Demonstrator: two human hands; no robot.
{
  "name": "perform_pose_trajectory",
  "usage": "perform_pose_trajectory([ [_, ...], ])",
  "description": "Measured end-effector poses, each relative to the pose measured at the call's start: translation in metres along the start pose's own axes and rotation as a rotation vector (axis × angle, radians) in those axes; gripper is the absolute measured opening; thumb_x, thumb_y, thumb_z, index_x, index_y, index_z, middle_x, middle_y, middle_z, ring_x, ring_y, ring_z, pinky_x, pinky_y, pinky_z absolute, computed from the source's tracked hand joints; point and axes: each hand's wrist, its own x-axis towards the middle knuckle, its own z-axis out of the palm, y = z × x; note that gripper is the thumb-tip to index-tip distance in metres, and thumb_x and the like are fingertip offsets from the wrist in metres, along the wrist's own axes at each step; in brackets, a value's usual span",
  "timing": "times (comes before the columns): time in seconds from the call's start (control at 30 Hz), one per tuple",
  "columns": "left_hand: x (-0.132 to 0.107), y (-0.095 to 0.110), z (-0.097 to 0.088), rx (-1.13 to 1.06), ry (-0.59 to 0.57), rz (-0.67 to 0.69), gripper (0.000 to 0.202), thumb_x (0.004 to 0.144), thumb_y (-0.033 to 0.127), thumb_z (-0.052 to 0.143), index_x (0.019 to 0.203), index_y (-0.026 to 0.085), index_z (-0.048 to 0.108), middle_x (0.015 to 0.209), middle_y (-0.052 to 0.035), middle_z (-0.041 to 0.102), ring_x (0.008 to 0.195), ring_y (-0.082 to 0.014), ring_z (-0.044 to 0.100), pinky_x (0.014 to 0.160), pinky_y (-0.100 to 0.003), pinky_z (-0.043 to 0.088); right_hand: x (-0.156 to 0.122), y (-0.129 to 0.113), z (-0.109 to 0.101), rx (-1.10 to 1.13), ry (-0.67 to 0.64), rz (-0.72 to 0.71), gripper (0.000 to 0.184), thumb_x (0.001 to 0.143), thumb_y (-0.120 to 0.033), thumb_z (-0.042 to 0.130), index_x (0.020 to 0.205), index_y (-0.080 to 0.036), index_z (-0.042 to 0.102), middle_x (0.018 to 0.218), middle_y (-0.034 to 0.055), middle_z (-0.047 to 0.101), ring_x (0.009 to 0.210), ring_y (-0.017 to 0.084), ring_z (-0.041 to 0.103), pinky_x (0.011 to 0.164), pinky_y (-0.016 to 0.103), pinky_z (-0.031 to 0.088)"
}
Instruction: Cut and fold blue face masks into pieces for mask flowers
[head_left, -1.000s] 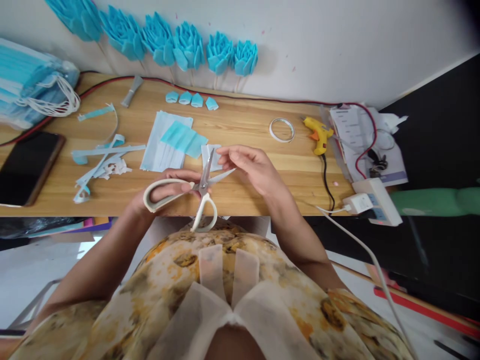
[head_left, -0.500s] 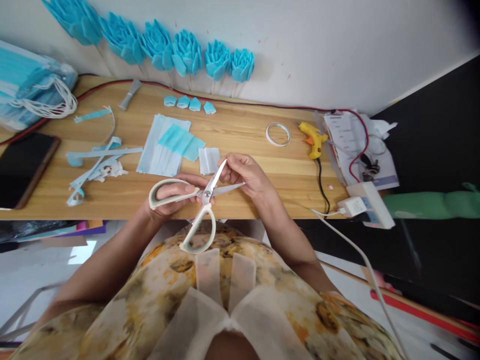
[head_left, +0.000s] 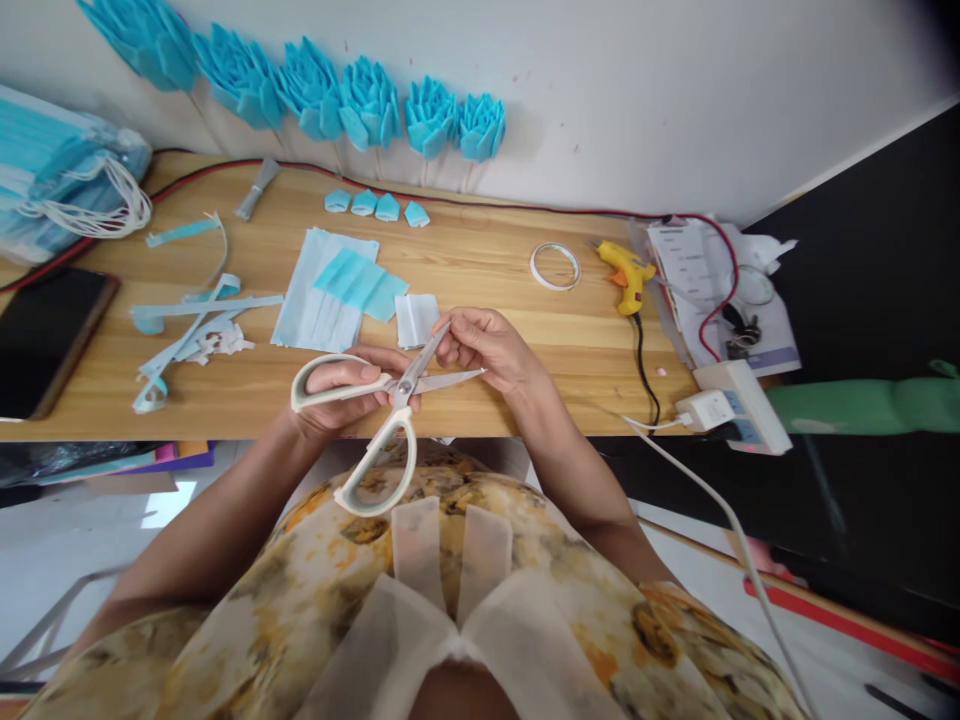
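Scissors (head_left: 405, 388) by the tabletop's front edge (head_left: 600, 424) are pointing toward right hand (head_left: 486, 345), pinch unclear, left hand (head_left: 337, 376) clasping one handle (head_left: 297, 388).

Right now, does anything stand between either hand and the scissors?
Nothing visible does. The left hand holds the scissors by one handle loop. The right hand has its fingertips at the farther blade's tip; contact is hard to confirm. The white square lies beyond the blades, not between.
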Motion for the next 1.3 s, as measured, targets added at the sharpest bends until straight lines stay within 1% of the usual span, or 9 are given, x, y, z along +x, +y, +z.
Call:
perform_pose_trajectory([
  [0.17,0.002,0.002,-0.005,-0.045,-0.055,-0.029,0.03,0.07,0.035,0.071,0.087,0.013,0.081,0.065,-0.0105,0.074,0.051,-0.0223,0.066,0.048,-0.03,0.053,0.0,0.0,0.001,0.023,-0.021,-0.011,0.045,0.073,-0.06,0.084,0.082,-0.018,0.072,0.069,-0.0019,0.068,0.061,0.007,0.062,0.059,0.017,0.051],
  [0.23,0.003,0.004,-0.006,-0.068,-0.106,-0.048,0.031,0.071,0.036,0.07,0.087,0.012,0.08,0.065,-0.0109,0.073,0.051,-0.0224,0.065,0.046,-0.029,0.053,0.0,0.0,0.002,0.034,-0.02,-0.003,0.047,0.071,-0.06,0.086,0.081,-0.017,0.072,0.068,-0.0019,0.069,0.06,0.006,0.061,0.059,0.016,0.051],
  [0.43,0.004,0.008,-0.013,-0.158,-0.256,-0.106,0.033,0.074,0.036,0.07,0.089,0.008,0.078,0.069,-0.0143,0.075,0.049,-0.0221,0.066,0.041,-0.026,0.049,0.0,0.002,-0.001,0.056,-0.12,-0.014,0.043,0.075,-0.055,0.086,0.085,-0.014,0.076,0.069,-0.0003,0.072,0.058,0.006,0.065,0.058,0.015,0.051],
  [0.57,0.004,0.008,-0.013,-0.205,-0.324,-0.107,0.033,0.075,0.036,0.069,0.091,0.009,0.08,0.058,-0.012,0.07,0.04,-0.0201,0.06,0.035,-0.025,0.046,0.0,0.003,-0.002,0.06,-0.185,-0.033,0.043,0.075,-0.054,0.086,0.086,-0.013,0.078,0.068,0.0004,0.073,0.057,0.006,0.065,0.057,0.016,0.052],
  [0.67,0.004,0.007,-0.011,-0.223,-0.365,-0.091,0.033,0.076,0.036,0.071,0.093,0.009,0.082,0.056,-0.0109,0.069,0.039,-0.0197,0.06,0.035,-0.024,0.047,0.0,0.004,-0.001,0.063,-0.212,-0.064,0.041,0.077,-0.052,0.085,0.086,-0.013,0.078,0.067,-0.0001,0.073,0.057,0.006,0.065,0.058,0.016,0.052],
  [0.93,0.003,0.004,-0.003,-0.202,-0.295,-0.056,0.031,0.075,0.034,0.069,0.09,0.01,0.081,0.06,-0.0118,0.071,0.041,-0.0206,0.061,0.038,-0.026,0.049,0.0,0.005,-0.001,0.027,-0.209,-0.117,0.042,0.079,-0.055,0.083,0.085,-0.014,0.075,0.065,-0.0011,0.071,0.055,0.006,0.063,0.058,0.016,0.052],
  [1.07,0.006,0.002,-0.004,-0.247,-0.355,-0.033,0.032,0.077,0.034,0.071,0.094,0.01,0.081,0.061,-0.0117,0.072,0.044,-0.0203,0.062,0.039,-0.025,0.049,0.001,0.006,0.0,0.011,-0.176,-0.132,0.041,0.076,-0.054,0.084,0.081,-0.015,0.074,0.067,-0.001,0.071,0.056,0.006,0.063,0.06,0.018,0.053],
  [1.2,0.008,0.001,-0.009,-0.273,-0.321,0.042,0.032,0.079,0.038,0.073,0.092,0.009,0.08,0.058,-0.0079,0.068,0.038,-0.0144,0.054,0.036,-0.021,0.044,0.002,0.006,0.002,-0.005,-0.112,-0.14,0.04,0.069,-0.049,0.091,0.085,-0.015,0.078,0.072,-0.0003,0.073,0.064,0.008,0.066,0.066,0.02,0.054],
  [1.3,0.007,0.0,-0.009,-0.262,-0.299,0.017,0.031,0.078,0.038,0.073,0.088,0.009,0.078,0.06,-0.0084,0.069,0.039,-0.0155,0.057,0.035,-0.021,0.044,0.002,0.005,0.002,0.042,-0.028,-0.127,0.045,0.069,-0.055,0.089,0.09,-0.016,0.078,0.074,-0.0005,0.073,0.065,0.008,0.066,0.067,0.02,0.055],
])
